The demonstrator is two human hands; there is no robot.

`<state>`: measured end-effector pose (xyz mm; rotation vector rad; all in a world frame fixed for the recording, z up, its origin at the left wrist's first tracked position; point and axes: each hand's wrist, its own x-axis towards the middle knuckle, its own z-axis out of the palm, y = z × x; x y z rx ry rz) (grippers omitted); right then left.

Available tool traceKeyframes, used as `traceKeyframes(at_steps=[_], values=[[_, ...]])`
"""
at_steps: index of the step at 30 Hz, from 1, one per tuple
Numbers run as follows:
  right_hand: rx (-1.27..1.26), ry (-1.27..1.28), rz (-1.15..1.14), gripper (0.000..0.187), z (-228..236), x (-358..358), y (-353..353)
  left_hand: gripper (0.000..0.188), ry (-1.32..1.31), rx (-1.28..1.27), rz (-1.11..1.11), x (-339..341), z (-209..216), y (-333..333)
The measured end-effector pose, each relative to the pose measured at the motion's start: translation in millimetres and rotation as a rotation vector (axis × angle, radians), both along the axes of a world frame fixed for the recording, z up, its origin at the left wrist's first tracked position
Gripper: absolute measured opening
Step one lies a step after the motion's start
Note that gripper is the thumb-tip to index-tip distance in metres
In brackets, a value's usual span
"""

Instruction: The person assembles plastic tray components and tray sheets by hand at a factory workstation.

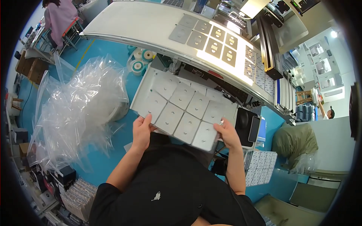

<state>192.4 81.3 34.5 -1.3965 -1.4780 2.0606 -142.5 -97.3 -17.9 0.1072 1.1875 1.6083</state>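
Both my hands grip a large flat sheet (187,126) of pale silver-grey, rounded square panels with small dark marks. My left hand (141,132) pinches its near left corner, thumb on top. At the near right edge, my right hand (228,134) is closed on it with the thumb on the face. The sheet is tilted and lies over a shallow white tray (140,98), in which more such panels show behind it. Fingers beneath the sheet are hidden.
Beyond the tray runs a white conveyor belt (137,22) with several grey panels (197,39) under a bright light. Clear plastic film (81,101) is heaped at left, near tape rolls (138,67). A black mouse (243,117) and a phone-like device (254,129) sit at right. Two people are farther off.
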Motion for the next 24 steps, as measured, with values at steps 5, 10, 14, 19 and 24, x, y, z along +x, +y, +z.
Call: traceKeyframes(at_steps=[5,10,14,19,24], values=[[-0.021,0.025,0.063,0.053,15,-19,-15,0.016,0.755,-0.062,0.294,-72,70,0],[0.005,0.025,0.062,0.045,0,-11,-13,0.023,1.105,0.343,0.493,-122,177,27],[0.025,0.027,0.031,0.042,-7,-2,-15,0.023,1.358,0.442,0.419,-167,248,68],[0.051,0.029,-0.023,0.040,-12,1,-21,0.028,1.111,0.444,0.536,-260,310,148],[0.016,0.031,-0.025,0.041,-15,-5,-25,0.028,0.782,0.397,0.620,-486,216,249]])
